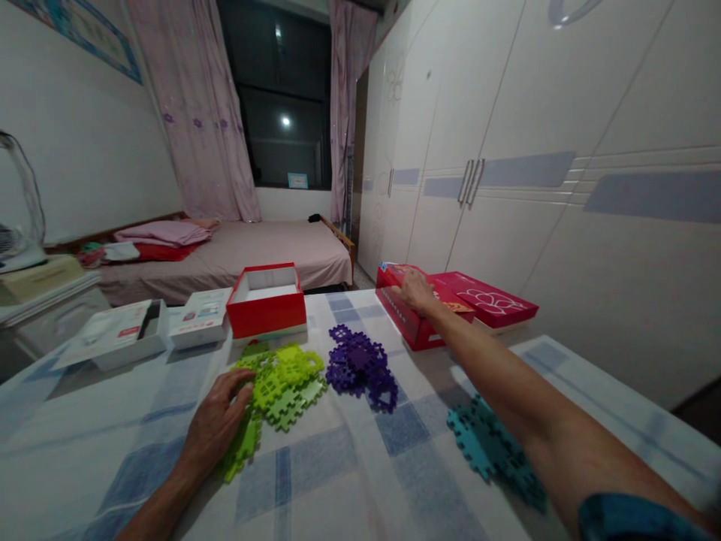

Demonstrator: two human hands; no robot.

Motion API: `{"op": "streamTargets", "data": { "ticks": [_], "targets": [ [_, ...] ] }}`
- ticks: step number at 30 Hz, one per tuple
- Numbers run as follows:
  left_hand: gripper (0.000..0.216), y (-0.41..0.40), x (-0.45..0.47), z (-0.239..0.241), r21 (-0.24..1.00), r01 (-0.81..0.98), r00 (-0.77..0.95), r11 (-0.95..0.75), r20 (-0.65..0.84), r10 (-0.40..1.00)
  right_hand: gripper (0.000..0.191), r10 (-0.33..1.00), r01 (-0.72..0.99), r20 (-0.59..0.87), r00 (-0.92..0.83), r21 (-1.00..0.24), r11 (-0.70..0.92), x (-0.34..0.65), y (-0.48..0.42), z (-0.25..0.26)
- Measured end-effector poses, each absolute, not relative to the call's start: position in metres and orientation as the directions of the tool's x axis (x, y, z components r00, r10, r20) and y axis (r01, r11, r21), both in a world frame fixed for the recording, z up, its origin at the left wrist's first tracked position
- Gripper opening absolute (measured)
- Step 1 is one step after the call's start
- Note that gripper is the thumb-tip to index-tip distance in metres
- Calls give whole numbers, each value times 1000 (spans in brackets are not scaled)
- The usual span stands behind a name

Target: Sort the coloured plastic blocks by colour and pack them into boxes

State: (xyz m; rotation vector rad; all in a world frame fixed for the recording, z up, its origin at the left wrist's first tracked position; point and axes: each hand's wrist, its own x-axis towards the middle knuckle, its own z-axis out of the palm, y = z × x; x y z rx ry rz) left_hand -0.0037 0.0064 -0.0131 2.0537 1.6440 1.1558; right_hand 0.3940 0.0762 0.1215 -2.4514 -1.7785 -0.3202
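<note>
My left hand (218,417) rests at the left edge of a heap of lime-green interlocking plastic pieces (287,376), fingers loosely bent, thumb apart, gripping nothing visible. My right hand (415,291) is stretched far forward at the top of a red box (408,323). Its fingers point down and left at the box, and their tips are hard to make out; whether they hold anything does not show. Between the hands lies a pile of purple interlocking pieces (360,364). Teal interlocking pieces (490,443) lie under my right forearm, which partly covers them.
An open red box with white inside (267,312) stands at the back, beside white boxes (200,319). A flat red box or lid (487,297) sits at the back right. A checked cloth (332,481) covers the table. A bed (270,244) and wardrobe (507,98) are beyond.
</note>
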Motion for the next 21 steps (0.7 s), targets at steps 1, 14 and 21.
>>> {"op": "streamTargets", "data": {
  "ticks": [1,14,21],
  "targets": [
    [39,6,-4,-13,637,700,40,-322,415,909,66,912,931,207,353,18,-365,397,81,122],
    [38,7,-6,-14,635,706,38,-314,408,912,59,845,845,37,533,-62,-531,400,104,110],
    [40,7,-6,-15,638,709,41,-302,391,920,64,877,880,88,473,1,-475,396,82,94]
  ]
}}
